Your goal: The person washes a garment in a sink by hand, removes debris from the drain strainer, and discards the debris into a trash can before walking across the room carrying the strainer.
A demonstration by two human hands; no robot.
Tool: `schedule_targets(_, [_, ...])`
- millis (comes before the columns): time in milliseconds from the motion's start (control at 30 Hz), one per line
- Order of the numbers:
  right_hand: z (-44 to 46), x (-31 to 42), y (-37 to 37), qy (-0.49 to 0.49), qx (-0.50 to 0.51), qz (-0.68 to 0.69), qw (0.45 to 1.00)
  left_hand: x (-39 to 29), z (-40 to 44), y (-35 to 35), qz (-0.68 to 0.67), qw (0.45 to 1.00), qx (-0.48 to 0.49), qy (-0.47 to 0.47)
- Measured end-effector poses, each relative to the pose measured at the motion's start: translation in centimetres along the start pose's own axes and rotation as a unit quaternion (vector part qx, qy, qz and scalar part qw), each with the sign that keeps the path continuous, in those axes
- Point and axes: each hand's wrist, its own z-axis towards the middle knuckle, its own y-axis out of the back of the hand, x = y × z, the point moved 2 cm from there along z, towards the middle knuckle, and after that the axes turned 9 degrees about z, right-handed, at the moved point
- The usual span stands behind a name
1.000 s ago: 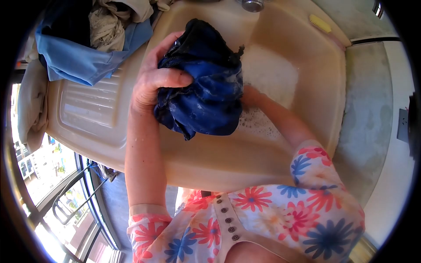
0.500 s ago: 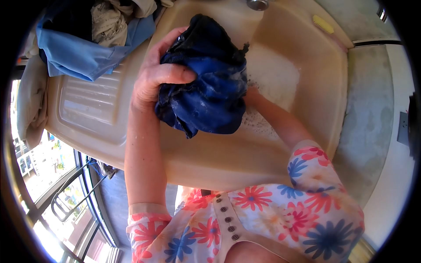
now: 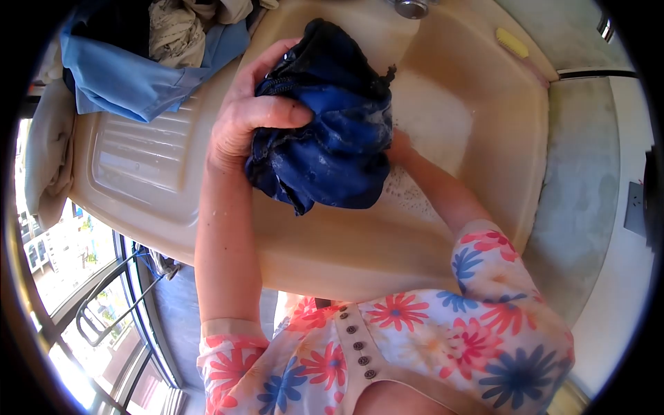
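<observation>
A bunched, wet dark blue cloth [image 3: 332, 145] with black edging and whitish suds marks is held up over the basin. My left hand [image 3: 259, 114] grips its left side, thumb lying across the front and fingers behind. From the right, my right hand [image 3: 400, 146] reaches in behind the cloth; only its wrist side shows and its fingers are hidden. Under the bundle is a beige laundry sink [image 3: 508, 138], with cloudy, sudsy water [image 3: 436, 128] in it.
A ribbed drainboard [image 3: 142, 149] adjoins the basin on the left. Light blue cloth [image 3: 128, 79] and patterned cream cloth [image 3: 176, 34] are heaped at upper left. A yellow brush [image 3: 512, 41] lies on the far right rim, near a metal tap [image 3: 411, 7]. Windows stand at lower left.
The view has shifted slightly. My left hand keeps its grip on the blue cloth, and the right forearm stays nearly in place behind it.
</observation>
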Motion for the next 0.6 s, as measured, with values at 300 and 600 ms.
schedule_targets(300, [-1.3, 1.4, 1.9, -0.011, -0.045, 0.0, 0.999, 0.0, 0.0, -0.1, 0.012, 1.0, -0.003, 0.004])
schedule_targets(600, [-0.8, -0.3, 3.5, -0.02, -0.079, -0.069, 0.994, 0.1, 0.1, -0.1, 0.013, 1.0, 0.004, 0.007])
